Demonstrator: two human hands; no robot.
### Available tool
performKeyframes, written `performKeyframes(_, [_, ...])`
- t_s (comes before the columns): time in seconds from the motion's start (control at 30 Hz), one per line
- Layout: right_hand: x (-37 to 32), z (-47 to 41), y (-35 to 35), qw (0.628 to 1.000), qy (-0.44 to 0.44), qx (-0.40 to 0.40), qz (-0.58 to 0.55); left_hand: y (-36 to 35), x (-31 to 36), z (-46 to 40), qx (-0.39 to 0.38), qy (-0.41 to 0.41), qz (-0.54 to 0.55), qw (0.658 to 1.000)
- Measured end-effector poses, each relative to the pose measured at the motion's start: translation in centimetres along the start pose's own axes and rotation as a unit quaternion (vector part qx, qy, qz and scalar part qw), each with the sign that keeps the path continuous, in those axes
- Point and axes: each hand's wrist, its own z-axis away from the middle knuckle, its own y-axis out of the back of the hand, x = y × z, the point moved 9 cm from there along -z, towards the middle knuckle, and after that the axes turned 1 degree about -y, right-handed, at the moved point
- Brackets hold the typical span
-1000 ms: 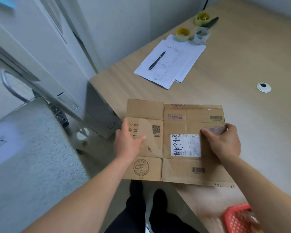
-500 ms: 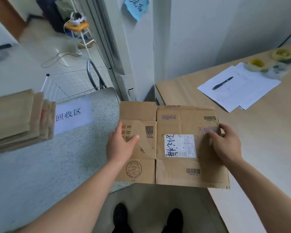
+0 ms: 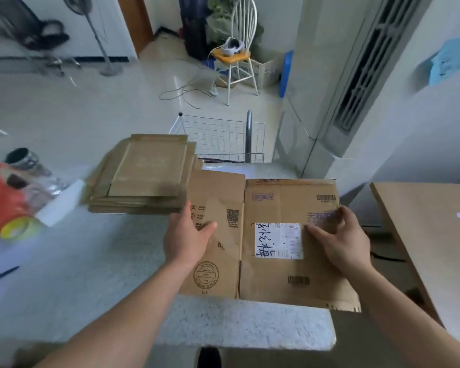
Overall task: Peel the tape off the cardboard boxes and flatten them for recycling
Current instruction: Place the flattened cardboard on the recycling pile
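- The flattened cardboard box is gripped at its left edge by the left hand and pinched at its right edge by the right hand, above the grey counter.
- No tape is visible on it; flattening is judged complete.
- The stack of flattened boxes is located just beyond and left of the box; only depositing is judged outstanding.

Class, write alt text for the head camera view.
Two hands, left hand and right hand, hold a flattened box over a grey counter, beside a stack of flattened boxes.
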Motion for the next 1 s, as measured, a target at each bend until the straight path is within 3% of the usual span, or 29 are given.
performKeyframes(0.3, [-10.9,-0.5,-11.5,0.998,0.047,-0.044,-0.005,9.0,-8.4,-7.9,0.030,0.033,-0.010,0.999])
performKeyframes(0.7, [-20.5,-3.7,-19.6,0.988,0.108,-0.108,-0.029,15.3,-12.2,-13.0,0.056,0.097,-0.050,0.992])
performKeyframes(1.0, [-26.5,-7.6,-26.5,0.990,0.104,-0.096,-0.016,17.3,-14.6,-23.3,0.044,0.094,-0.072,0.992])
